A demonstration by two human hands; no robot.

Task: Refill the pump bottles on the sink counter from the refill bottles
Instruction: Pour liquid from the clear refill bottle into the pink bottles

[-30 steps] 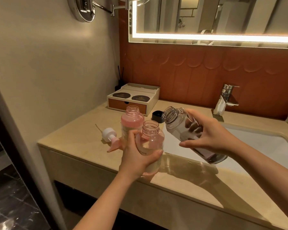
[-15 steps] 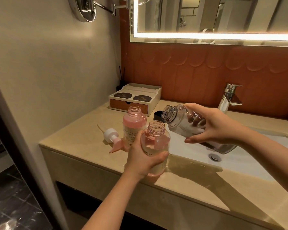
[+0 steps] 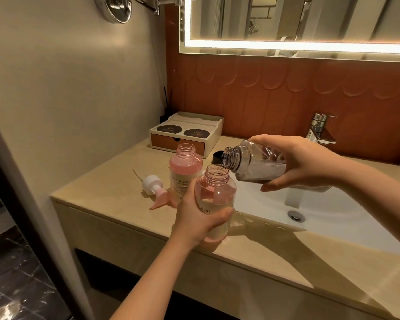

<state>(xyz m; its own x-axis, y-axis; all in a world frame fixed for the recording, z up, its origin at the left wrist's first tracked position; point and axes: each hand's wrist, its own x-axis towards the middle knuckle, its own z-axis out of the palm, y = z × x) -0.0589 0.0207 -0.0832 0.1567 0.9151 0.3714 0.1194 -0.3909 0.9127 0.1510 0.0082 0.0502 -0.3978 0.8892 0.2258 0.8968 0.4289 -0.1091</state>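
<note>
L hand curled in grip, centre; R hand curled in grip, higher right.

Bathroom, hotel-looking, backlit wall mirror, chrome swing-arm vanity mirror, white inset sink with chrome faucet, beige stone tabletop, terracotta scalloped tiles, amenity box, reed diffuser, dark marble floor

Bathroom. Left wall plain beige, w/ round chrome mirror on an arm up top. Far wall rust-brown scalloped tile under a big mirror w/ glowing edge strip. Beige stone counter, white basin set in on the right, chrome tap behind. Dark marble floor near left. Warm, dim light.
</note>
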